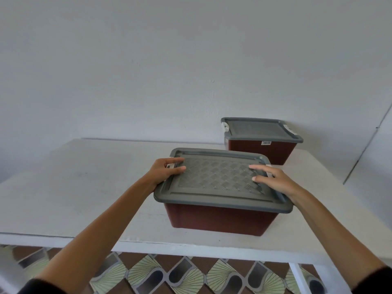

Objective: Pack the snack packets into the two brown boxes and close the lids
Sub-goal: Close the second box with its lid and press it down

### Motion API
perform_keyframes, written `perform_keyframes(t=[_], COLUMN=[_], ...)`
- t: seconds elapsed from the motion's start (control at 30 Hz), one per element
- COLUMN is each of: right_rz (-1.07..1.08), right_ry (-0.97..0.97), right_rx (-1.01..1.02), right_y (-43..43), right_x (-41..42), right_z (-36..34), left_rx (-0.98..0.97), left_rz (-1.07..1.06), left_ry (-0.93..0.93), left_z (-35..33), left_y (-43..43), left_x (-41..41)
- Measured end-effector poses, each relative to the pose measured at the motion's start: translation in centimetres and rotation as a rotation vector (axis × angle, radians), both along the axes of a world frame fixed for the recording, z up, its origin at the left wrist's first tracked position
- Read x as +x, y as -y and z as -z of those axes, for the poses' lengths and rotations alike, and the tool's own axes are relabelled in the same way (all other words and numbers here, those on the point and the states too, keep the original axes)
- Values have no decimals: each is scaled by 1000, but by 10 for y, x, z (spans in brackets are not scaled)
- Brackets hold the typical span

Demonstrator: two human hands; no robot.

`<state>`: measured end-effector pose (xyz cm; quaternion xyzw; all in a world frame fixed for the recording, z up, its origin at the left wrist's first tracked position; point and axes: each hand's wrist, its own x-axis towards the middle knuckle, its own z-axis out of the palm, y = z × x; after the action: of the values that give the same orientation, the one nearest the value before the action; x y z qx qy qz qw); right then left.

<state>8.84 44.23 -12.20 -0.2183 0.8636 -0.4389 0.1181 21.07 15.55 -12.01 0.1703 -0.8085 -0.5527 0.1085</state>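
L hand lies flat, fingers straight, on left edge of grey lid covering near brown box, mid tabletop twd front edge. R hand likewise, fingers straight on lid's right side. 2nd brown box, closed, at back-right corner.

Head cam looks fwd/down, close over nearer box, wall behind.
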Motion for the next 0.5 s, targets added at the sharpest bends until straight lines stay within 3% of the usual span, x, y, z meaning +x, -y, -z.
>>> perform_keyframes(t=[0.37,0.5], right_rz=[-74,-23], right_ry=[30,20], right_rx=[55,49], right_y=[89,88], right_x=[25,31], right_z=[-3,-2], left_rx=[23,-306], left_rz=[-35,-55], left_ry=[-26,-2], left_z=[-3,1], left_y=[80,79], left_x=[36,30])
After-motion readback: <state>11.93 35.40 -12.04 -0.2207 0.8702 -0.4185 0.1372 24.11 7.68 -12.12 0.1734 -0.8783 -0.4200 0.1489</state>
